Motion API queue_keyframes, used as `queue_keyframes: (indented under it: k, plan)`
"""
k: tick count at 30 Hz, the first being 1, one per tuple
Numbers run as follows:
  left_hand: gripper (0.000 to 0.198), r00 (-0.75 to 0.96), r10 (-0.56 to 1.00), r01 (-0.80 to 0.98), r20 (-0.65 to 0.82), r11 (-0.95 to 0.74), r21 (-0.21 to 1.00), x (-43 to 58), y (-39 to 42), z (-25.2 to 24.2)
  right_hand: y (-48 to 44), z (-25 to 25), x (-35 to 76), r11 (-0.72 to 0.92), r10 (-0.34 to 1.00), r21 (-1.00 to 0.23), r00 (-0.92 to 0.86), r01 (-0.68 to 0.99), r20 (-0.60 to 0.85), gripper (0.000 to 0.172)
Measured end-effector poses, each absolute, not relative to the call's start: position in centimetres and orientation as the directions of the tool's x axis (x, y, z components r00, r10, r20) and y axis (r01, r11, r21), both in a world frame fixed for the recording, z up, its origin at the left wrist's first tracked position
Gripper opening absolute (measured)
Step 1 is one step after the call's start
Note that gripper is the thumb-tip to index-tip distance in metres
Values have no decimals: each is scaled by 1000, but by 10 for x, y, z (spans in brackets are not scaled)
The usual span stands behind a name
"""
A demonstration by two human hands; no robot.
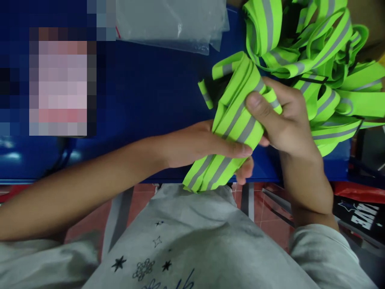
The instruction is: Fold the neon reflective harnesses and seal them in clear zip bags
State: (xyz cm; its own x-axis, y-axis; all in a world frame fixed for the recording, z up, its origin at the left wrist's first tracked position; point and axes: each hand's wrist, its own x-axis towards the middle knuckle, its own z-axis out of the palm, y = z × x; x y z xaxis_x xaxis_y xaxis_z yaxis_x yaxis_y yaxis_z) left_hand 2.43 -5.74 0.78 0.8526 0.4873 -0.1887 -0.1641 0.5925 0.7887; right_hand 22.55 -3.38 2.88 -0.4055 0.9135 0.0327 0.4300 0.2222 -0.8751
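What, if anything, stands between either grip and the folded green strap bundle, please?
Nothing visible does: the left grip is closed on the lower part of the folded strap bundle, and the right grip holds its upper part. The heap of green straps lies beside and beyond the right grip, not in between.

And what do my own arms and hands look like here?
Your left hand and right hand are bare, with no glove or watch showing. The forearms are uncovered below a loose, pale grey-green left sleeve and right sleeve, both plain where visible.
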Motion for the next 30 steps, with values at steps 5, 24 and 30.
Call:
queue_keyframes:
  k: [5,24,30]
  plan:
    - [26,867,475,-71,-151,418,906,18,-50,3,-41,28,225,88,906,-951,-421,298,-48,35]
    - [26,865,494,-16,-86,198,980,14,-47,-1,-40,27,228,527,701,-757,-701,385,131,49]
    - [23,841,530,-129,-113,399,908,21,-50,-5,-47,20,222,427,811,-808,-566,405,145,41]
